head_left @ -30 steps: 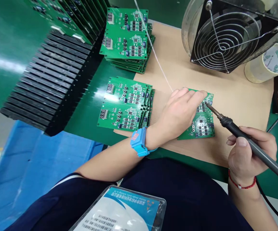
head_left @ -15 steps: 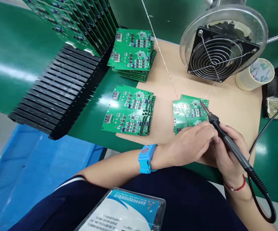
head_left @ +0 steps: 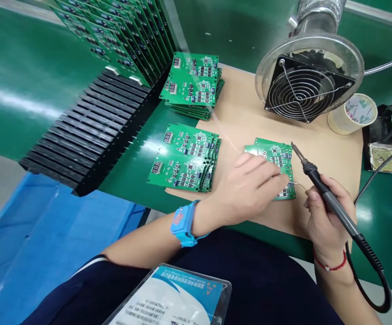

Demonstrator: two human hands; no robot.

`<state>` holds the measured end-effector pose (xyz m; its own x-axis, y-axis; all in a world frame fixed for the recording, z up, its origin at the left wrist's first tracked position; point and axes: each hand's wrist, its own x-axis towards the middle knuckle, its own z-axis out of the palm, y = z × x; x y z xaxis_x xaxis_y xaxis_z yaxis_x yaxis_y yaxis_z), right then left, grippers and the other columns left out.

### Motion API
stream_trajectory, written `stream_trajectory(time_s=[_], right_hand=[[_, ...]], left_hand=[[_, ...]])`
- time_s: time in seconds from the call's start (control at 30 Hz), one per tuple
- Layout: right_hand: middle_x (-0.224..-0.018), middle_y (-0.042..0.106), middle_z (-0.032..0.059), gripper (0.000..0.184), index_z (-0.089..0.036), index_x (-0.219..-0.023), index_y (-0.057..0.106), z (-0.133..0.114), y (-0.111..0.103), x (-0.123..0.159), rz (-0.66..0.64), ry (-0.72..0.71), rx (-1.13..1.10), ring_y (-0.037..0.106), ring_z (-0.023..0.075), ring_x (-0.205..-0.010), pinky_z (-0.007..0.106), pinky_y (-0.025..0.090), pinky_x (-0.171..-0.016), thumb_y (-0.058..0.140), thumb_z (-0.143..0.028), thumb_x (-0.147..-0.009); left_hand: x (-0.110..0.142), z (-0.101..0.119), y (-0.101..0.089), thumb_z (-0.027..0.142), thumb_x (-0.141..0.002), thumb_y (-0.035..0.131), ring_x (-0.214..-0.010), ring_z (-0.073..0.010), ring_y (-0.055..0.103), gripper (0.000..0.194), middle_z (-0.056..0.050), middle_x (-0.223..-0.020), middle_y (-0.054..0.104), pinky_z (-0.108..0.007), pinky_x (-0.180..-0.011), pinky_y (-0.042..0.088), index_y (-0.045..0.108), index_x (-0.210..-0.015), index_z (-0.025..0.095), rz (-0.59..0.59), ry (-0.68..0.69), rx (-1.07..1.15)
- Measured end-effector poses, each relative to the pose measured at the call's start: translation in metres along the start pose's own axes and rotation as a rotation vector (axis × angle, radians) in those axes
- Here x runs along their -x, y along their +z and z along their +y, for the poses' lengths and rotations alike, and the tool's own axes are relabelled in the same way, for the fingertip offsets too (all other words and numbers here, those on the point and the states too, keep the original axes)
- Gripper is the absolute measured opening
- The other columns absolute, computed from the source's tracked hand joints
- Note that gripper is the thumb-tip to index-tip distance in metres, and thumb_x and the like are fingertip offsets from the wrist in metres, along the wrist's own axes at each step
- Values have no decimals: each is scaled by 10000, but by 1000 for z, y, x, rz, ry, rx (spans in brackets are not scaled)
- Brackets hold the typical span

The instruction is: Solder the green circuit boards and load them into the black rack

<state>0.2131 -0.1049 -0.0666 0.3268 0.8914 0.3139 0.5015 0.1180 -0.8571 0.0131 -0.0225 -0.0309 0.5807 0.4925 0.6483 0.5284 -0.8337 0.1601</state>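
Well, the worked board [head_left: 277, 155] lies on a smooth brown sheet [head_left: 238, 95], partly beneath the left hand [head_left: 245, 192] and ahead of the right hand [head_left: 329, 221]. It is green and glossy, with black chips, silvery joints and small blue parts; another board's edge juts out at its far side. The left fingers are bent, with thumb and forefinger seemingly pinching a thin wire [head_left: 296, 183], whose bent end reaches toward the right fingertips; blur leaves the exact grip unsure. The right hand is closed round the grey and black handle of a soldering iron [head_left: 334, 201], its dark tip just beyond the board's right edge.

Left of the left hand sits a fanned pile [head_left: 182, 158] of similar boards, and farther ahead a taller stack [head_left: 194, 85], both with white-framed displays patterned like "888". Beyond them to the left is a ribbed black rack [head_left: 87, 131] of upright boards. Ahead of the right hand are a fan [head_left: 297, 99] with a round wire grille, a yellowish tape roll [head_left: 343, 119] with green print too small to read, and a worn sponge [head_left: 383, 158]. Nearer the body, a clear-cased badge [head_left: 179, 293] bears Chinese characters on blue.
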Motion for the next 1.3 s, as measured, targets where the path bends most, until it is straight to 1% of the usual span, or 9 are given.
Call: stream_trajectory(time_s=[0.07,0.2,0.3,0.43,0.57,0.63,0.83,1.07,1.3], right_hand=[[-955,740,29,326,-238,-1248,672,1,-2,-3,29,-2,5,728,159,-777,348,643,-739,714,-292,-929],[-1032,747,41,308,-238,-1210,689,4,-8,-5,18,-13,33,732,154,-778,340,639,-728,736,-309,-914],[-1046,766,44,278,-242,-1177,715,5,-13,-2,16,-54,89,744,164,-772,352,645,-728,739,-314,-910],[-1002,783,53,295,-216,-1169,724,4,-15,3,32,-151,107,743,184,-731,382,652,-690,749,-322,-895],[-899,762,28,255,-194,-1148,717,1,-16,4,69,-168,15,727,165,-685,325,619,-613,727,-253,-900],[-870,745,17,221,-198,-1106,726,1,-16,4,66,-190,12,718,158,-681,309,600,-607,730,-238,-889],[-785,696,2,163,-197,-1041,731,5,-15,1,5,-199,13,658,135,-609,266,518,-528,713,-244,-886],[-808,707,11,173,-204,-1058,733,5,-14,1,-30,-165,51,666,139,-624,266,515,-517,703,-247,-893],[-807,699,7,179,-203,-1065,730,5,-13,0,-38,-176,27,661,135,-636,265,521,-548,701,-233,-891]], left_hand=[[4,-7,-5,130,-1043,473,-748,-164,577,193,-11,-800,692,-310,-689,434,622,-934,184,-23,-28,-26],[19,-6,-4,132,-1039,451,-719,-153,592,245,-27,-777,645,-281,-663,468,622,-865,160,-216,-123,80],[28,-2,-1,149,-1047,426,-706,-141,602,253,-29,-799,642,-254,-647,495,639,-912,142,-297,-199,193],[30,-8,-3,124,-1012,443,-752,-150,617,223,-34,-848,651,-266,-665,510,665,-1012,149,-262,-301,204],[25,-22,-6,93,-955,477,-752,-175,576,209,-45,-823,621,-309,-675,475,674,-920,152,-120,-342,31],[24,-27,-6,86,-937,482,-747,-182,553,207,-43,-824,616,-323,-676,449,668,-899,168,-85,-360,-37],[23,-28,3,86,-934,476,-767,-193,542,220,-37,-841,614,-338,-698,411,668,-920,193,-91,-370,-91],[21,-24,11,84,-955,483,-769,-196,540,214,-48,-845,620,-340,-684,404,682,-932,160,-93,-305,-105],[19,-18,10,144,-1001,485,-807,-203,568,210,-56,-851,637,-330,-715,428,690,-954,150,-158,-259,-95]])
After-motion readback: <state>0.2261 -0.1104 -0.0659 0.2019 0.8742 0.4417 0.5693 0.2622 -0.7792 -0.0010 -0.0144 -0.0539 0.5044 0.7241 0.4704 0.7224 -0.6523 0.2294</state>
